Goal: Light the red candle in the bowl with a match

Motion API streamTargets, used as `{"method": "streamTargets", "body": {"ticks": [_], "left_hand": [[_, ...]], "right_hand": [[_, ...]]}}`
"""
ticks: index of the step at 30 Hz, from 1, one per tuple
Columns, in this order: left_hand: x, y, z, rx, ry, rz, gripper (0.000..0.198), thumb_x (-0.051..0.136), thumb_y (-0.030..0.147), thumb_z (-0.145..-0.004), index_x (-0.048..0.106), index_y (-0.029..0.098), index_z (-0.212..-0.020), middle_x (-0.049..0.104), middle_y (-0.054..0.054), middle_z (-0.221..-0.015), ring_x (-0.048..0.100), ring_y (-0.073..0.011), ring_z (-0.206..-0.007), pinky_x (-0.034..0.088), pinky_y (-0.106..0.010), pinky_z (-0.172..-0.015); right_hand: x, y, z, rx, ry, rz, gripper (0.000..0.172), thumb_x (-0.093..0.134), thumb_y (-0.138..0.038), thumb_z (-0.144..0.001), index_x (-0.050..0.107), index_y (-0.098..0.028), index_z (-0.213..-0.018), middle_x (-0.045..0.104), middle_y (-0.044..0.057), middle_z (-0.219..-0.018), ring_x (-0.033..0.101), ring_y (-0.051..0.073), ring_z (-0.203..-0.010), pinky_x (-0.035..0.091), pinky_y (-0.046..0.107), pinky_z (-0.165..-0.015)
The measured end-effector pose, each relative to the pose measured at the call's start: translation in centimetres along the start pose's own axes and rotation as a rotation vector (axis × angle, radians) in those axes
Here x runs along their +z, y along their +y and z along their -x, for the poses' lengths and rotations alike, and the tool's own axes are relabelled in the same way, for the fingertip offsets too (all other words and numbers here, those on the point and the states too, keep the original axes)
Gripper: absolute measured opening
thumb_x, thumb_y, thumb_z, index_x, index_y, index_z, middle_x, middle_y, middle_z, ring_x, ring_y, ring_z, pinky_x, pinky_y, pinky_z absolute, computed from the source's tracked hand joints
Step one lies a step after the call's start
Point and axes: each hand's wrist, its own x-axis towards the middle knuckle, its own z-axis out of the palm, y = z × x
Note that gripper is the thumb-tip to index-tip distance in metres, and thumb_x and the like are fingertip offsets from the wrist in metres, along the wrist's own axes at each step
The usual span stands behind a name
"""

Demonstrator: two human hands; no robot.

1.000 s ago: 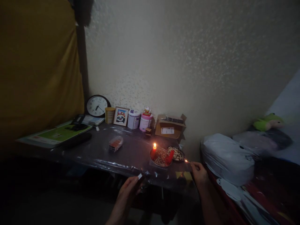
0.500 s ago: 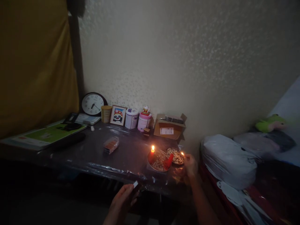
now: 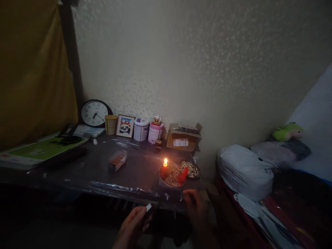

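My left hand (image 3: 135, 219) is closed around a small matchbox (image 3: 148, 207), whose pale end sticks out past the thumb. My right hand (image 3: 195, 202), dim and blurred, is near the table's front edge with its fingers drawn together; whatever they hold is hidden. Beyond the hands is a round dish (image 3: 169, 185) with small bits in it. A lit red candle (image 3: 165, 171) stands at its left side, and an unlit red candle (image 3: 183, 176) leans at its right. Just behind, a second dish (image 3: 199, 172) holds many matchsticks (image 3: 190, 168).
A wrapped packet (image 3: 118, 159) lies on the plastic-covered table (image 3: 95, 173). Along the wall stand a clock (image 3: 94, 113), a framed panda picture (image 3: 125, 126), two tubs (image 3: 141, 129) and a cardboard box (image 3: 183, 140). White bags (image 3: 245, 171) are piled at the right.
My right hand has moved left and toward me, away from the matchstick dish. The burning match flame at its fingertips is no longer visible. My left hand stays almost in place.
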Motion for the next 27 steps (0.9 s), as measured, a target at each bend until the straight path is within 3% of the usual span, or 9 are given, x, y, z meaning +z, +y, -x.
{"method": "streamTargets", "body": {"ticks": [2, 3, 8, 12, 16, 27], "left_hand": [[0.3, 0.2, 0.3, -0.012, -0.006, 0.002, 0.043, 0.072, 0.054, -0.053, 0.066, 0.017, -0.075, 0.067, -0.008, -0.081, 0.060, -0.0258, -0.085, 0.044, -0.036, -0.078], [0.4, 0.2, 0.5, -0.013, -0.014, 0.005, 0.042, 0.073, 0.052, -0.052, 0.066, 0.017, -0.074, 0.067, -0.007, -0.079, 0.060, -0.0243, -0.082, 0.044, -0.034, -0.076], [0.6, -0.6, 0.6, 0.105, -0.064, -0.141, 0.035, 0.072, 0.047, -0.059, 0.064, 0.016, -0.075, 0.064, -0.004, -0.073, 0.057, -0.0198, -0.076, 0.042, -0.029, -0.073], [0.5, -1.9, 0.0, 0.195, -0.069, -0.240, 0.035, 0.071, 0.048, -0.059, 0.064, 0.016, -0.072, 0.064, -0.004, -0.074, 0.057, -0.0208, -0.076, 0.042, -0.030, -0.073], [0.2, -2.6, -0.3, 0.194, -0.129, -0.304, 0.034, 0.068, 0.048, -0.063, 0.063, 0.017, -0.075, 0.063, -0.004, -0.074, 0.056, -0.0209, -0.075, 0.041, -0.031, -0.071], [0.0, -2.4, 0.0, 0.220, -0.065, -0.318, 0.031, 0.069, 0.045, -0.062, 0.063, 0.018, -0.076, 0.062, -0.001, -0.072, 0.055, -0.0179, -0.071, 0.041, -0.026, -0.066]], "right_hand": [[1.5, -2.1, 2.5, -0.054, -0.144, -0.033, 0.021, 0.048, -0.033, -0.086, 0.060, -0.021, -0.072, 0.061, 0.000, -0.067, 0.059, 0.013, -0.062, 0.044, 0.021, -0.061], [2.3, -2.6, 3.5, -0.089, -0.138, -0.061, 0.022, 0.049, -0.032, -0.086, 0.059, -0.021, -0.070, 0.060, 0.000, -0.065, 0.059, 0.013, -0.061, 0.045, 0.021, -0.061], [4.9, -2.0, 6.1, -0.017, -0.234, -0.339, 0.019, 0.047, -0.035, -0.087, 0.057, -0.021, -0.096, 0.063, 0.003, -0.086, 0.061, 0.014, -0.079, 0.047, 0.020, -0.071], [4.7, -1.9, 6.2, 0.061, -0.336, -0.427, 0.023, 0.047, -0.039, -0.087, 0.057, -0.021, -0.098, 0.064, 0.002, -0.088, 0.061, 0.015, -0.082, 0.047, 0.021, -0.074], [4.2, -2.4, 6.0, 0.067, -0.432, -0.428, 0.022, 0.047, -0.038, -0.087, 0.058, -0.019, -0.089, 0.062, 0.002, -0.084, 0.060, 0.014, -0.080, 0.046, 0.022, -0.073], [4.7, -1.8, 6.6, 0.064, -0.484, -0.401, 0.020, 0.053, -0.037, -0.084, 0.060, -0.018, -0.085, 0.061, 0.002, -0.082, 0.058, 0.014, -0.076, 0.046, 0.022, -0.069]]}}
